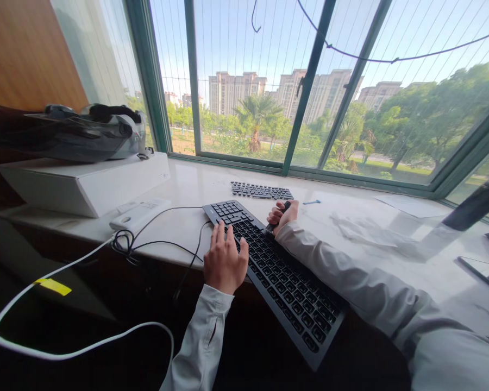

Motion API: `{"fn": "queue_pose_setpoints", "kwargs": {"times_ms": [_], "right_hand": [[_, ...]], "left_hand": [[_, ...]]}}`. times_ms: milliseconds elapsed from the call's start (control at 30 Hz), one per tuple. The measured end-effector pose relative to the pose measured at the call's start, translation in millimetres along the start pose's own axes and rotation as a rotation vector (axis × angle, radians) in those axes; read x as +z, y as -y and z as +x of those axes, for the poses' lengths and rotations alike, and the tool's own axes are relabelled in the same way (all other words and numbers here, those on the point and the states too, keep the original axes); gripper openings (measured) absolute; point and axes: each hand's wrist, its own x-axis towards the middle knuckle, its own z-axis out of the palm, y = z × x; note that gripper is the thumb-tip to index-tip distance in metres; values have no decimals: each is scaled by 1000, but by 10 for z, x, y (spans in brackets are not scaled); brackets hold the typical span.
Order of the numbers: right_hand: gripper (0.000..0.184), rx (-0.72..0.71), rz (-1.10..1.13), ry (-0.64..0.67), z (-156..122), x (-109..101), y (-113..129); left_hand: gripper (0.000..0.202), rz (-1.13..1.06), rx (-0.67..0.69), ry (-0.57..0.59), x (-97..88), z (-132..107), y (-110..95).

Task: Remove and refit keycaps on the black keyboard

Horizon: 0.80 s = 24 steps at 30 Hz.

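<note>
A black keyboard (293,288) lies aslant over the windowsill's front edge, its near end jutting out toward me. Most of its key positions show bare sockets without caps, while a block at the far end still has keycaps. My left hand (226,260) rests on its left edge, fingers stretched out over the far keys. My right hand (286,215) is closed around the dark handle of a small brush (271,228), bristles down at the keyboard's right edge. Beyond it, the removed keycaps (261,190) are laid out in rows near the window.
A small blue tool (312,202) lies right of the keycaps. At left are a white box (85,182) with a dark bag (73,133) on it, a white power strip (138,213) and coiled black cable (124,244). Clear plastic (362,231) and paper (409,206) lie at right.
</note>
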Motion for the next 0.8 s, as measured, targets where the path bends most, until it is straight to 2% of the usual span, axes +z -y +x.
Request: {"fn": "queue_pose_setpoints", "kwargs": {"times_ms": [100,167,367,533,667,800], "right_hand": [[34,-20,-105,125,-68,65,-42],[34,-8,-144,155,-91,89,-53],[32,100,33,-41,19,-11,23],[29,258,167,-29,129,-144,37],[28,244,187,-32,134,-150,18],[29,130,143,-61,74,-82,28]], "left_hand": [[49,-6,-4,-7,1,2,-4],[49,-7,-6,-13,1,0,-9],[50,-6,-16,-17,8,-8,-26],[49,-7,-16,-27,14,-8,-31],[49,-13,-7,-33,16,-8,-19],[48,-18,-2,-24,8,-4,-6]]}}
